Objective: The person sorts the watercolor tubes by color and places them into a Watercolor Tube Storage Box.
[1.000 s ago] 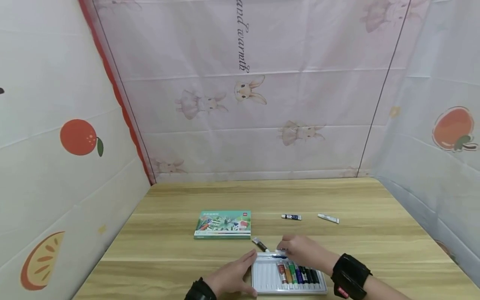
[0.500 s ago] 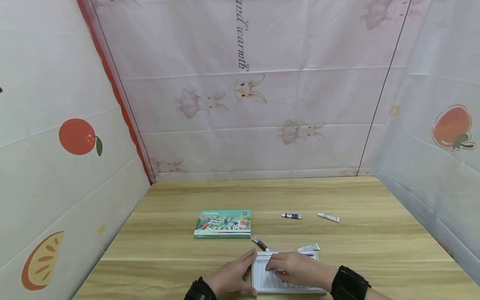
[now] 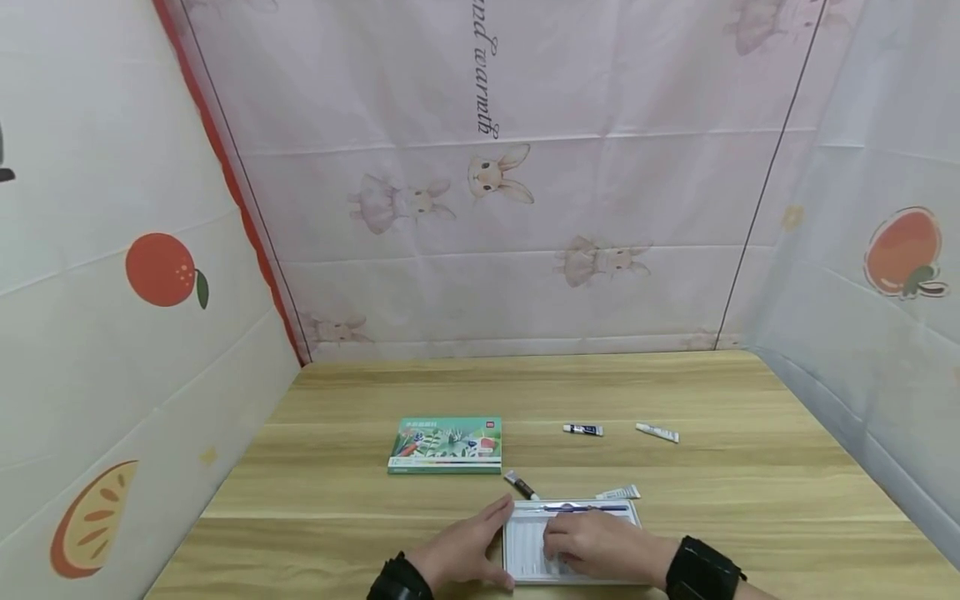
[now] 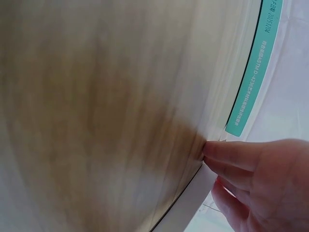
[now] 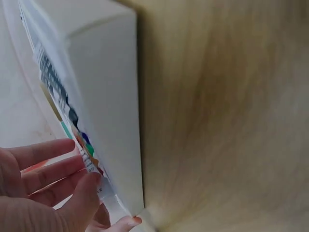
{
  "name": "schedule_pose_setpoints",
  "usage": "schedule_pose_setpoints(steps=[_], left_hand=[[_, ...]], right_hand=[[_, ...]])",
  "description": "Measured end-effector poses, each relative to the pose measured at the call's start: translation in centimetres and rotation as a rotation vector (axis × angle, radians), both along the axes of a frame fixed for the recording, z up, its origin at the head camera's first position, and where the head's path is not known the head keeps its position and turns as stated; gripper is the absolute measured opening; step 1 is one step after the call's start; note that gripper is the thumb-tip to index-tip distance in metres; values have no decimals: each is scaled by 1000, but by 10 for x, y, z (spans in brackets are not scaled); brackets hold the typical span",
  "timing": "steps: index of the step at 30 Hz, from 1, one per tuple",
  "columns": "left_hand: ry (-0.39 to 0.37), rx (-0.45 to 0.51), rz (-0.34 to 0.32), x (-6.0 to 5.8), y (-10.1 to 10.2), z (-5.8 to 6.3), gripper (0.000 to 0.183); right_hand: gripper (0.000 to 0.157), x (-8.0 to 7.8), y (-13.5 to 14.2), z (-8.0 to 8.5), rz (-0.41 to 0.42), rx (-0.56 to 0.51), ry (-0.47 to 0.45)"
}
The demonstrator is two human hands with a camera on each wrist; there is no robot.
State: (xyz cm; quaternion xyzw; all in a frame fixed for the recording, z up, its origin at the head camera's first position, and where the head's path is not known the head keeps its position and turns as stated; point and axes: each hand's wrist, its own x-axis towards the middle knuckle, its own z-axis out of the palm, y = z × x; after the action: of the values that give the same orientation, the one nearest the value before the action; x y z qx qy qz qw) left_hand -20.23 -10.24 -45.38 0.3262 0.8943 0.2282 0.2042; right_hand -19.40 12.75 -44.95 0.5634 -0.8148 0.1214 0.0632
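Note:
In the head view a white plastic tray lies at the table's front. Along its left edge my left hand rests, thumb near the front corner and fingertips at the back one. The left wrist view shows those fingertips touching the tray's side. Over the tray's middle, my right hand has its fingers curled down. The right wrist view shows its thumb and fingers pinching a paint tube in the row, with coloured tubes close by. In the head view my hand hides most of the row.
A green illustrated box lies at the back left. Loose paint tubes lie about: a dark-blue-labelled tube, a pale tube, a dark tube and a white tube just behind the tray. A thin dark rod lies in the tray's back slot.
My right hand has moved from the tray's back edge down onto the row of tubes. A white tube now lies behind the tray where it left. The left hand stays put.

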Motion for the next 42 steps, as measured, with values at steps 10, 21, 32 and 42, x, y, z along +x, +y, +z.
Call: schedule_pose_setpoints(steps=[10,21,32,42], left_hand=[[-15,-7,13,0,1,-1,91],[48,9,7,-2,-1,2,91],[6,3,14,3,1,-2,91],[3,-13,14,0,1,-4,92]], right_hand=[[16,-5,9,-1,3,7,-32],[14,-10,3,1,-31,42,19],[20,-14,22,7,-142,-122,-71],[24,-63,86,6,-524,-145,70]])
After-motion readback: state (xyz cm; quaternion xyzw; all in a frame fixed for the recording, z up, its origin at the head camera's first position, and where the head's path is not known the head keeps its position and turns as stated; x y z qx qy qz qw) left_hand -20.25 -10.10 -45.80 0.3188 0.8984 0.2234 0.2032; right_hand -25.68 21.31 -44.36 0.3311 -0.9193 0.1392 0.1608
